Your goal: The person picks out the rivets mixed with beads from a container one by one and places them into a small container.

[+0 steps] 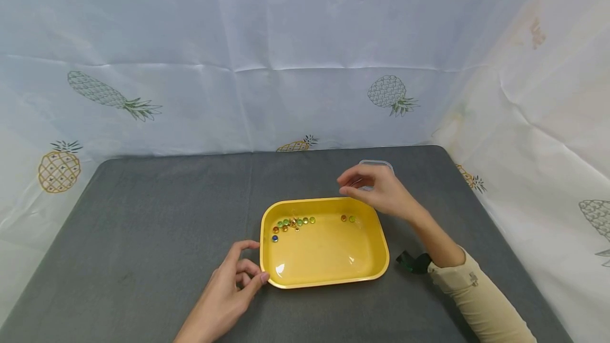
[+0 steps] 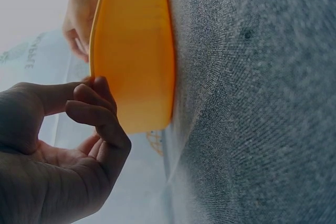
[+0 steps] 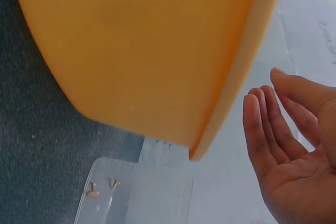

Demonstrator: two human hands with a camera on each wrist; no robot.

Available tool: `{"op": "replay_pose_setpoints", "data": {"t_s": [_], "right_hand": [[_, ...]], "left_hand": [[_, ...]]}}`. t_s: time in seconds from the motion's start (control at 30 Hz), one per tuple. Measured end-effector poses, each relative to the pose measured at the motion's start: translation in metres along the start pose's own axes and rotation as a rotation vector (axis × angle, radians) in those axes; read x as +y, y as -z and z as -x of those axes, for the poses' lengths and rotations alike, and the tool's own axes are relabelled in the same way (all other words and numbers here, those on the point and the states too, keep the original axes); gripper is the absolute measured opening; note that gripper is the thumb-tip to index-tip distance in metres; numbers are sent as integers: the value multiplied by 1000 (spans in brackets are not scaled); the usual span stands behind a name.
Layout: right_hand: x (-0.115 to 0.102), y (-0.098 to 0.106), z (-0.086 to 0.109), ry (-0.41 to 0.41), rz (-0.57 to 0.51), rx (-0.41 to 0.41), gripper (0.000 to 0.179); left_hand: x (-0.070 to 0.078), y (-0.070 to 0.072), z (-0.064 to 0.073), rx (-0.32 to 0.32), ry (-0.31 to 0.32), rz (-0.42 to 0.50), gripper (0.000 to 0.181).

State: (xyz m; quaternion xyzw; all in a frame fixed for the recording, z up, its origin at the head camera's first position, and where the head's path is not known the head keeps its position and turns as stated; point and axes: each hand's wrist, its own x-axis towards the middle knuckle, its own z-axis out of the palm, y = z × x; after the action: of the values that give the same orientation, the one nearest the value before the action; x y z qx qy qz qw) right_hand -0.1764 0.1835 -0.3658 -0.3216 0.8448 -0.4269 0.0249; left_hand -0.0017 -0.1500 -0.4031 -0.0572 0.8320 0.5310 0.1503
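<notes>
A yellow tray [image 1: 319, 258] stands on the grey table. Along its left and far side lie several green and amber glass beads [image 1: 286, 222], small gold-coloured pieces [image 1: 294, 222] among them, and one blue bead [image 1: 275, 238]. Two more beads [image 1: 351, 219] lie apart at the far right. My left hand [image 1: 232, 285] pinches the tray's rim by the near left corner, as the left wrist view [image 2: 94, 124] also shows for this hand. Above the far right rim hovers my right hand [image 1: 374, 187], fingers loosely bent, thumb apart, nothing visible between them.
Behind my right hand is a clear plastic container [image 1: 381, 163]; in the right wrist view it holds small gold-coloured pins [image 3: 93, 190]. A dark green object [image 1: 413, 262] lies by the right sleeve. A pineapple-print cloth [image 1: 286, 105] hangs behind the table.
</notes>
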Motion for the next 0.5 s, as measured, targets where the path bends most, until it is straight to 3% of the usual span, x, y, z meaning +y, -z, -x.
{"op": "replay_pose_setpoints", "data": {"t_s": [0.5], "right_hand": [[-9,-11,-4,24,-82,-79,20]], "left_hand": [[-1,1,0,-13,-23,13,58]]}}
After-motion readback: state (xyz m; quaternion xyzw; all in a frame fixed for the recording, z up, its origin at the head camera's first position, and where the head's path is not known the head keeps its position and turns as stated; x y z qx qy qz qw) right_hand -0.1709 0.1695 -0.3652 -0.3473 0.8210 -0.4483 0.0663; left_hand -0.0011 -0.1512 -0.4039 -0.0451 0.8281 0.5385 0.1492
